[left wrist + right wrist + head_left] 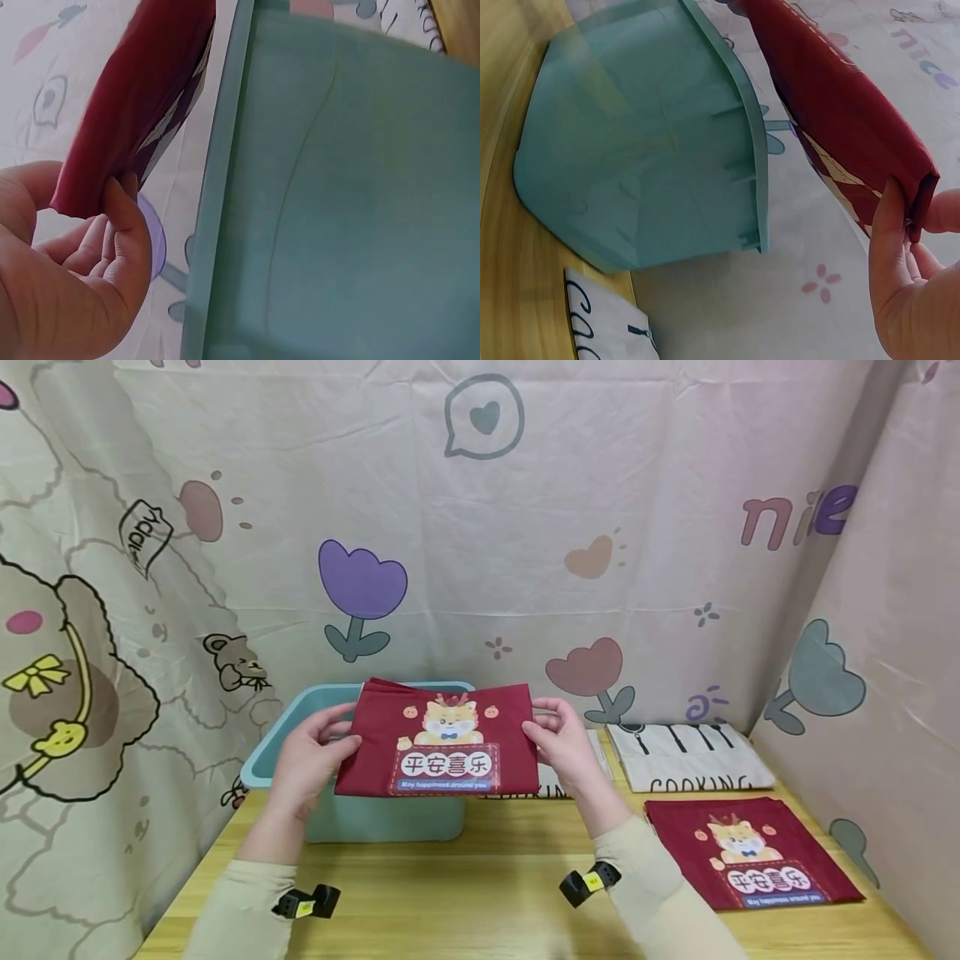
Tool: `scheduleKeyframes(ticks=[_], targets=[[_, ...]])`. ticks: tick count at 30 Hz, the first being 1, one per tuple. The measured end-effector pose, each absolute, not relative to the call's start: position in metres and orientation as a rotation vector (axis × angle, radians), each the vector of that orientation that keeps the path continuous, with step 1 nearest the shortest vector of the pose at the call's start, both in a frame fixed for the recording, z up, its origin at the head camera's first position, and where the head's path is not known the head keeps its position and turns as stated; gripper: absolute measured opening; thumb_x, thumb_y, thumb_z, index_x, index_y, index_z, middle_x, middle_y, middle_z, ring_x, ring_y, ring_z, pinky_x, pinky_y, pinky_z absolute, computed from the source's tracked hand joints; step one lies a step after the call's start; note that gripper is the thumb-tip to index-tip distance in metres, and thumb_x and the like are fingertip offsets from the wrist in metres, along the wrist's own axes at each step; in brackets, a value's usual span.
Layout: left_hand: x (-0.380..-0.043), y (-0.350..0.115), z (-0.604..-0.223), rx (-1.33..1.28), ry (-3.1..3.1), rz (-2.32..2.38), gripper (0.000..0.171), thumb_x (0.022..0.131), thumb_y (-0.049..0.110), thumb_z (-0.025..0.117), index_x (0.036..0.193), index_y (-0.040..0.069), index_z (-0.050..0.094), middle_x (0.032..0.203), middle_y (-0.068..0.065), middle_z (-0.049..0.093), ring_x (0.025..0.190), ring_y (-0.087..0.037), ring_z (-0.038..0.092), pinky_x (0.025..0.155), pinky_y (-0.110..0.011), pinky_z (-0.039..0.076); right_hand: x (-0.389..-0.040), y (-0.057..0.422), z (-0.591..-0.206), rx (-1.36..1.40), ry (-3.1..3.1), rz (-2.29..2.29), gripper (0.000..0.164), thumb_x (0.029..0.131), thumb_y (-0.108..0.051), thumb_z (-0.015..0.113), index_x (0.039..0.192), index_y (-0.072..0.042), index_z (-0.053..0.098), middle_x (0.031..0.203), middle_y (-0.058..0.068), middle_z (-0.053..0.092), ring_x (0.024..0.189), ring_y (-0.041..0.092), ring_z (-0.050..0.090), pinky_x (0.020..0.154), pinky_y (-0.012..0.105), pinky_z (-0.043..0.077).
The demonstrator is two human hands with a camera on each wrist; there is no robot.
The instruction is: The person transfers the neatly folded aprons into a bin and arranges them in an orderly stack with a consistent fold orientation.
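A folded dark red cloth [450,739] with a cartoon dog and white lettering is held up level between both hands. My left hand [318,756] pinches its left edge, thumb on one face and fingers on the other. At the opposite edge, my right hand [558,739] grips it the same way. Both wrist views catch the cloth from the side, with a checkered patch on the underside of the red fabric [142,97]. Behind and below it stands a light teal plastic tub [386,818], its rim partly covered by the cloth in the head view.
On the wooden table [510,893], a second folded red cloth [750,852] with the same print lies at the right. Behind it is a folded white cloth [690,760] marked COOKING; another white cloth [607,315] is partly hidden. Printed curtains [465,527] hang around the table.
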State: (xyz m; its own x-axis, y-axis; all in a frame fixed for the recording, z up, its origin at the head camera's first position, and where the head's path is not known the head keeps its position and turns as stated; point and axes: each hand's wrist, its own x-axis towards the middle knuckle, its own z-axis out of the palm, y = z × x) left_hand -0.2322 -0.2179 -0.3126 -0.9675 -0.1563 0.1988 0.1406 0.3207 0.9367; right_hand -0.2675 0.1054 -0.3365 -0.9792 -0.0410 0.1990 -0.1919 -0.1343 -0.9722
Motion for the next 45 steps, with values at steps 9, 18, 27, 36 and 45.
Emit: scheduleKeyframes(ticks=[9, 18, 27, 36, 45], targets=[[-0.24, -0.244, -0.303, -0.028, -2.362, -1.611, 0.053, 0.095, 0.006, 0.061, 0.146, 0.002, 0.047, 0.107, -0.001, 0.065, 0.084, -0.001, 0.059, 0.069, -0.024, 0.056, -0.278, 0.077, -0.328, 0.288, -1.985, 2.303, 0.039, 0.095, 0.006, 0.056, 0.132, 0.002, 0.044, 0.101, 0.019, 0.062, 0.076, 0.016, 0.063, 0.064, 0.03, 0.057], [-0.249, -0.26, -0.3, 0.105, -2.438, -1.503, 0.052, 0.097, 0.01, 0.059, 0.146, 0.001, 0.046, 0.125, -0.022, 0.057, 0.081, 0.0, 0.057, 0.068, -0.021, 0.055, -0.288, 0.052, -0.323, 0.29, -2.059, 2.271, 0.037, 0.097, 0.003, 0.056, 0.131, 0.001, 0.044, 0.104, 0.021, 0.063, 0.078, 0.019, 0.064, 0.068, 0.034, 0.059], [-0.261, -0.274, -0.296, 0.157, -2.474, -1.429, 0.05, 0.096, 0.009, 0.058, 0.144, -0.002, 0.048, 0.125, -0.024, 0.057, 0.08, -0.005, 0.058, 0.066, -0.02, 0.055, -0.299, 0.032, -0.32, 0.267, -2.135, 2.226, 0.036, 0.097, -0.001, 0.057, 0.131, 0.0, 0.044, 0.104, 0.019, 0.062, 0.079, 0.02, 0.063, 0.07, 0.037, 0.059], [-0.273, -0.289, -0.295, 0.233, -2.55, -1.356, 0.052, 0.098, 0.013, 0.059, 0.144, -0.005, 0.045, 0.13, -0.028, 0.052, 0.105, -0.035, 0.059, 0.074, -0.031, 0.058, -0.309, 0.016, -0.318, 0.245, -2.229, 2.132, 0.035, 0.097, -0.003, 0.059, 0.13, 0.001, 0.046, 0.104, 0.018, 0.061, 0.086, 0.026, 0.065, 0.073, 0.038, 0.06], [-0.28, -0.294, -0.295, 0.271, -2.608, -1.312, 0.053, 0.098, 0.014, 0.058, 0.145, -0.005, 0.043, 0.131, -0.03, 0.05, 0.11, -0.042, 0.054, 0.075, -0.034, 0.058, -0.32, 0.008, -0.323, 0.205, -2.348, 1.976, 0.031, 0.097, -0.004, 0.061, 0.126, -0.003, 0.05, 0.099, 0.015, 0.063, 0.086, 0.025, 0.064, 0.073, 0.036, 0.059]])
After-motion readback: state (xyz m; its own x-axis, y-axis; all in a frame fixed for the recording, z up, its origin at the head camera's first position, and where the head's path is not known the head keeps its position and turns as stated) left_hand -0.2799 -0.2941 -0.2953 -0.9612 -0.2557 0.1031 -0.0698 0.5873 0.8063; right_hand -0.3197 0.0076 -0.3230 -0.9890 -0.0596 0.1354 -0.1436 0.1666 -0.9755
